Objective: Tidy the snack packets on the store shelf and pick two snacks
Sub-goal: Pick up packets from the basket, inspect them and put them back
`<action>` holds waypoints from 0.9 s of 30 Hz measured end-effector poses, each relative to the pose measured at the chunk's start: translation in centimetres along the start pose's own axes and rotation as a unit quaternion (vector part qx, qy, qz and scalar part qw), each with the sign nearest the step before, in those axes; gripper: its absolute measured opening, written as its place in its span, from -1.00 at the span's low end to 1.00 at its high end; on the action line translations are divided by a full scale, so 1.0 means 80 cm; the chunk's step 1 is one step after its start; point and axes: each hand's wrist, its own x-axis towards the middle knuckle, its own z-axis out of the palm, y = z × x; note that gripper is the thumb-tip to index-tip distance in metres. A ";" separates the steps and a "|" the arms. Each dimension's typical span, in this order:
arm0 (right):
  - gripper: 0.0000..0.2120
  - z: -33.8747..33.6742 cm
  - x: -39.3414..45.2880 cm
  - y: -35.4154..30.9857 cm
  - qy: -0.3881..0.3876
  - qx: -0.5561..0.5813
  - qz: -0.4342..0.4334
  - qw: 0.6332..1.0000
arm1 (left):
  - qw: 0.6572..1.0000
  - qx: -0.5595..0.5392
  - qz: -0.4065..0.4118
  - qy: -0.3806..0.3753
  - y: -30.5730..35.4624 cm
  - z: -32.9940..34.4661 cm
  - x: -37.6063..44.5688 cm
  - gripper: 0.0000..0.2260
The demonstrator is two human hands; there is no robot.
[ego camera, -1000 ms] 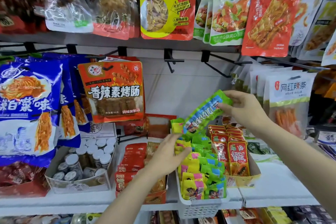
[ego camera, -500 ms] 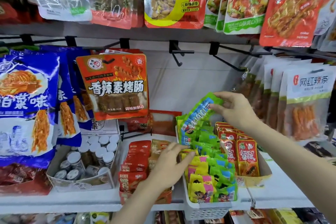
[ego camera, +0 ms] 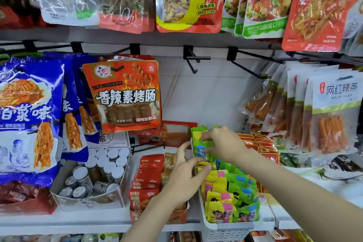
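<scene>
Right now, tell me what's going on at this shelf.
A person is tidying small snack packets in a white basket on the shelf. The right hand pinches a green and blue packet at the back of the row, while the left hand rests its fingers on the yellow packets in front.

I read 香辣素烤肠 on the orange hanging pack [ego camera: 125, 94], 网红辣条 on the white pouch [ego camera: 335, 104] and NESCAFE on the red box [ego camera: 17, 196].
</scene>
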 end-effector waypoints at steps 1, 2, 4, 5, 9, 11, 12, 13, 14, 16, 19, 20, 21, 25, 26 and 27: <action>-0.63 0.002 0.002 0.000 -0.004 -0.015 0.008 1.000 | 1.000 0.001 0.005 -0.001 0.001 -0.001 0.001 -0.65; -0.64 0.005 0.003 0.000 -0.011 -0.027 0.015 0.999 | 1.000 0.004 0.008 -0.005 0.002 -0.002 0.002 -0.65; -0.67 0.013 0.004 -0.001 -0.030 -0.038 0.020 0.999 | 1.000 0.005 0.011 -0.018 0.004 -0.004 0.004 -0.64; -0.69 0.016 0.004 0.001 -0.034 -0.027 0.017 0.999 | 1.000 0.001 0.009 -0.029 0.005 -0.007 0.006 -0.63; -0.79 0.000 0.001 0.022 0.013 0.131 0.041 0.990 | 0.998 0.019 0.011 -0.056 0.004 -0.014 0.011 -0.57; -0.84 -0.007 0.000 0.031 0.051 0.131 0.045 0.989 | 0.998 0.023 0.013 -0.054 0.002 -0.013 0.011 -0.55; -0.84 -0.007 -0.001 0.033 0.052 0.117 0.042 0.991 | 0.998 0.021 0.016 -0.049 0.001 -0.012 0.010 -0.55; -0.82 -0.005 -0.002 0.032 0.046 0.105 0.036 0.993 | 0.999 0.021 0.021 -0.043 -0.001 -0.011 0.009 -0.55; -0.79 0.000 -0.001 0.029 0.041 0.097 0.031 0.994 | 0.999 0.024 0.026 -0.037 -0.002 -0.010 0.008 -0.55; -0.79 0.010 0.002 0.024 0.046 0.087 0.027 0.995 | 0.999 0.027 0.030 -0.033 -0.004 -0.010 0.006 -0.53; -0.80 0.025 0.006 0.019 0.037 0.064 0.033 0.997 | 0.999 0.029 0.029 -0.033 -0.003 -0.013 0.006 -0.53; -0.82 0.028 0.006 0.019 0.037 0.064 0.036 0.997 | 0.999 0.029 0.029 -0.030 -0.002 -0.015 0.006 -0.54; -0.84 0.029 0.004 0.019 0.046 0.074 0.037 0.996 | 0.999 0.027 0.029 -0.026 -0.001 -0.016 0.006 -0.56; -0.92 0.012 -0.007 0.027 0.131 0.160 0.038 0.978 | 1.000 0.013 0.021 -0.003 0.004 -0.016 0.008 -0.67; -0.92 0.003 -0.010 0.029 0.152 0.177 0.045 0.971 | 1.000 0.012 0.018 0.003 0.005 -0.015 0.009 -0.69; -0.92 -0.007 -0.012 0.031 0.167 0.194 0.048 0.965 | 1.000 0.012 0.018 0.009 0.006 -0.014 0.009 -0.71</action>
